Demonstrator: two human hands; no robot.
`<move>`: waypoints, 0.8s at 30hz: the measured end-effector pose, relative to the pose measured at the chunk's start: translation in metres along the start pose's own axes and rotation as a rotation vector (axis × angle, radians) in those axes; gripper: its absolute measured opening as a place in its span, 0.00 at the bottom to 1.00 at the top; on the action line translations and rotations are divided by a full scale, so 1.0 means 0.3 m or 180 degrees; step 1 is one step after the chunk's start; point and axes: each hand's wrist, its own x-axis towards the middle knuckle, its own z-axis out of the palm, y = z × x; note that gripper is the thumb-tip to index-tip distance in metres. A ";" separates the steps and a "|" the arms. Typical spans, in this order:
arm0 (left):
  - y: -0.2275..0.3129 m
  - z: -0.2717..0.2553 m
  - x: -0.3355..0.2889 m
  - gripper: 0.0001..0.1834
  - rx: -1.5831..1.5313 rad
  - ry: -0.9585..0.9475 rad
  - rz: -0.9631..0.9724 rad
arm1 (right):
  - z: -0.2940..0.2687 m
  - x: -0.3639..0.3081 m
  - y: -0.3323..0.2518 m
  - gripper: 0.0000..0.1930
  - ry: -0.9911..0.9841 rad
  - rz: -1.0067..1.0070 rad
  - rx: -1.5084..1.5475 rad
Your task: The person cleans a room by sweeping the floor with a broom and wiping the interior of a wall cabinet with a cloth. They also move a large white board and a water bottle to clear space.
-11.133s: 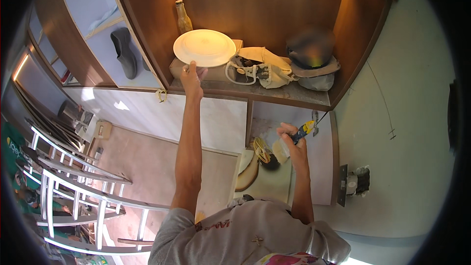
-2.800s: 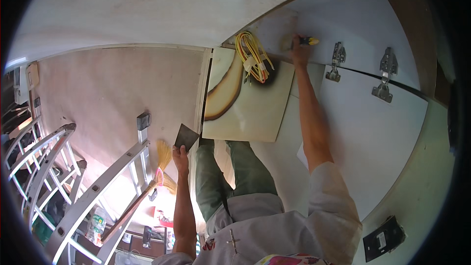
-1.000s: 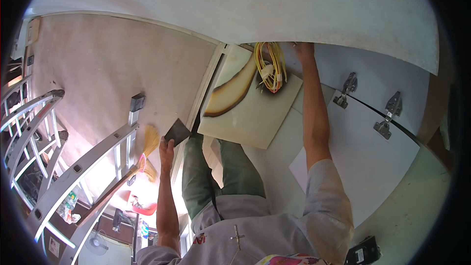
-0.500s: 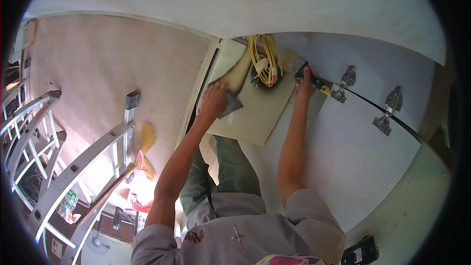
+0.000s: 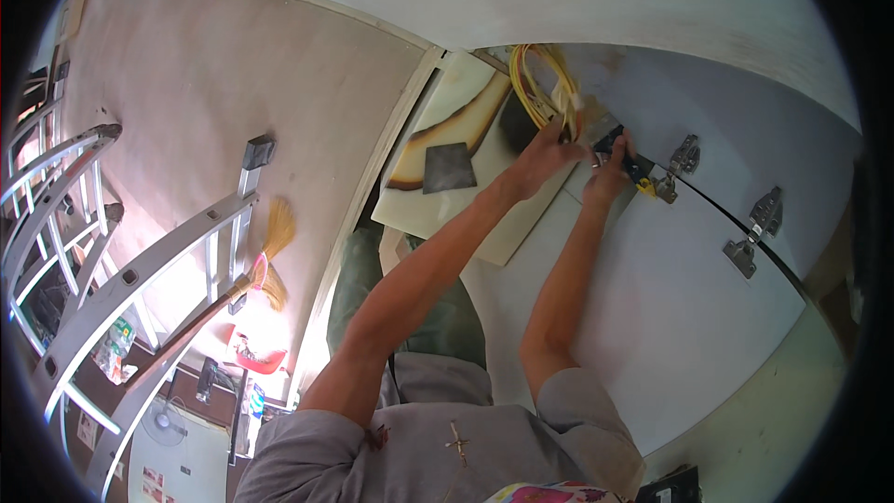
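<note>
Seen from the wearer's head, both bare forearms rise from the lower middle of the frame toward the upper right. The left hand [image 5: 545, 154] pinches a bundle of yellow cables [image 5: 535, 84] that loops out at the top of a pale, glossy rectangular panel with a brown scorch-like streak [image 5: 466, 196]. The right hand [image 5: 610, 163], just beside it, is clenched around a small hand tool with a black and yellow handle [image 5: 626, 160], its tip at the cable ends; whether it is cutting or stripping cannot be told. The work looks midway: the cables are gathered and held, but they hang loose, joined to nothing visible. A flat dark grey square plate [image 5: 449, 168] lies on the panel to the left of the hands, untouched. On the white cabinet door [image 5: 670, 298] at the right sit metal hinges [image 5: 754, 233]. No open container shows, so no contents can be reported. At the left edge stand an aluminium ladder [image 5: 140, 270] and a straw broom [image 5: 265, 265].
</note>
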 end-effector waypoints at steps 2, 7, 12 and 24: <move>-0.078 -0.045 0.069 0.26 -0.0098 -0.0213 0.0852 | 0.003 0.010 0.010 0.22 -0.0127 -0.0094 -0.0035; 0.106 0.014 0.032 0.27 -0.2602 -0.0035 0.0480 | 0.057 0.018 0.025 0.23 -0.0269 0.0056 0.0229; 0.055 0.090 0.057 0.28 -0.3216 0.0492 0.0817 | 0.162 -0.028 0.057 0.21 -0.0462 0.0169 0.0460; 0.153 0.140 0.099 0.42 -0.3667 0.0363 0.1282 | 0.143 -0.114 0.135 0.20 -0.0586 0.0243 0.0245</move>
